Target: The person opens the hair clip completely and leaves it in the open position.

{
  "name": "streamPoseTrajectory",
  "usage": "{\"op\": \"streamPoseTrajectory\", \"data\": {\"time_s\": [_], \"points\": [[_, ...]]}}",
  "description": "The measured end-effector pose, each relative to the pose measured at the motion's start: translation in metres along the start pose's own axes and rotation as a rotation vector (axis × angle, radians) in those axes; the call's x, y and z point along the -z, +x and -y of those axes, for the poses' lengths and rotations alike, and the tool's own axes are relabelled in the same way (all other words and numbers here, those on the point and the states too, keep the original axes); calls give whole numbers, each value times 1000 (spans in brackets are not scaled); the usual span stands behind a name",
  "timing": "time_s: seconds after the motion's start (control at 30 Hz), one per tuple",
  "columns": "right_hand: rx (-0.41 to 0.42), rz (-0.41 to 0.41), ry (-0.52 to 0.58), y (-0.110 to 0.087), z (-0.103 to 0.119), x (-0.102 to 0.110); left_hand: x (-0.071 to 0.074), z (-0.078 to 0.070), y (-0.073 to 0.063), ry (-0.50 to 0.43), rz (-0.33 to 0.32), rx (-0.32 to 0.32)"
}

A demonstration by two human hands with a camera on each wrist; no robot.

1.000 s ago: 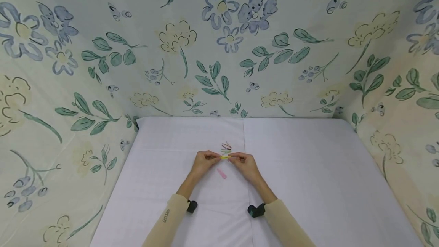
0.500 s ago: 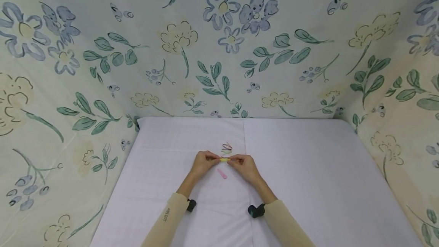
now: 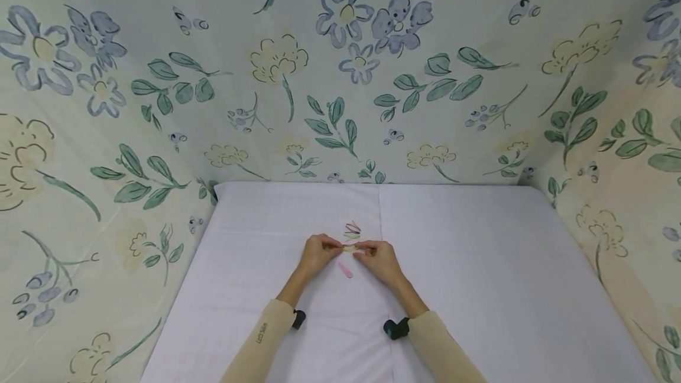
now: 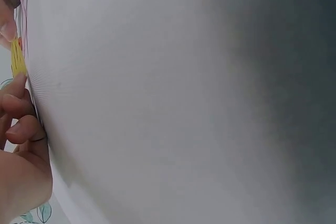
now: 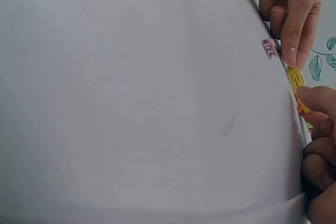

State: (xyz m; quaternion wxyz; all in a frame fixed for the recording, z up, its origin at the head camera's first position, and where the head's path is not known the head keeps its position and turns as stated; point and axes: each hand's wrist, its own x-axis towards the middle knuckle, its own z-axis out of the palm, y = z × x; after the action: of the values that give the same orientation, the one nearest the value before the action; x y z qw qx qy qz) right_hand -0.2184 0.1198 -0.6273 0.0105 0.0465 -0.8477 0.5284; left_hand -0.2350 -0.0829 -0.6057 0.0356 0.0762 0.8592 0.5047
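Between the two hands is a yellow snap hair clip [image 5: 294,77], held just above the white-covered table. My left hand [image 3: 316,255] pinches one end of it between thumb and finger. The other end is pinched by my right hand [image 3: 380,256], whose thumb [image 5: 313,96] lies on the clip in the right wrist view. On the cloth nearer to me lies a pink piece [image 3: 345,270], probably another hair clip; the right wrist view shows white marks on it. Just beyond the hands several thin coloured strips [image 3: 352,231] lie in a loose row, too small to identify.
A white cloth [image 3: 468,265] with fold lines covers the table. Flower-printed fabric [image 3: 340,75] hangs behind and at both sides. Each wrist carries a small black camera [image 3: 396,328] beside its beige sleeve.
The yellow hair clip has come slightly nearer and turned a little between the fingers, looking paler now. Both hands keep their pinch and have hardly shifted. The pink piece stays put.
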Motion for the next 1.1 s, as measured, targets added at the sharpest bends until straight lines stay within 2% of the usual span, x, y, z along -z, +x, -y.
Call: {"op": "streamPoseTrajectory", "data": {"time_s": [0.33,0.57,0.8,1.1], "points": [[27,-19,-27,-5,0,0,1,0,-4,8,-1,-41],[73,-32,-31,-7,2,1,1,2,-4,2,9,-24],[100,-40,65,-9,0,5,5,7,-5,-34,20,10],[35,-7,151,-14,-8,9,12,12,-16,-105,42,52]]}}
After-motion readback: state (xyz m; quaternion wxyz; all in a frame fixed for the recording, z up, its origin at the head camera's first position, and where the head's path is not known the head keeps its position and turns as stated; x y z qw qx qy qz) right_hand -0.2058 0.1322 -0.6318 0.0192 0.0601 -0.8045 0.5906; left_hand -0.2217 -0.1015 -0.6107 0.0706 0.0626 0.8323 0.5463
